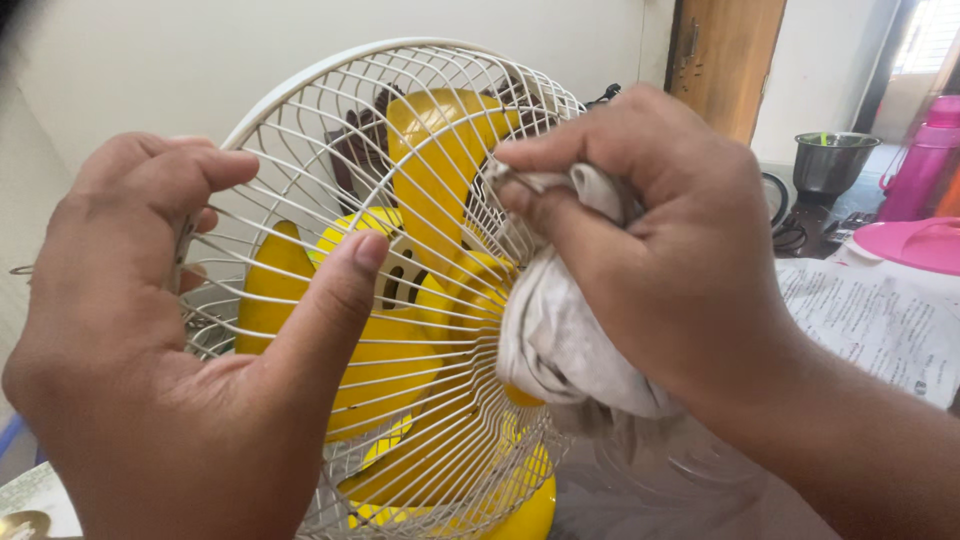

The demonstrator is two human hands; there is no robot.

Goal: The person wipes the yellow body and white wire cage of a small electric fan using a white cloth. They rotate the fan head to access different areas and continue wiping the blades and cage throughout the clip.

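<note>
Fan (430,300), yellow-bladed, behind a white wire guard (300,110), upright at centre on the worktop (640,490). Left hand (170,350) nearest the camera, fingers curled over the guard's left rim, thumb laid against the wires. Right hand (650,250) clamped on a crumpled grey-white cloth (550,330), pressed to the guard's right side; hands apart, one on each side of the guard. Yellow blades (440,170) and hub visible through the wires; yellow base (530,510) at bottom. To the right, printed paper (880,320) lying flat. Farther back, pink lid (915,245), pink bottle (925,160), steel pot (830,160). Beyond, pale wall (200,60) and wooden door (725,50).
</note>
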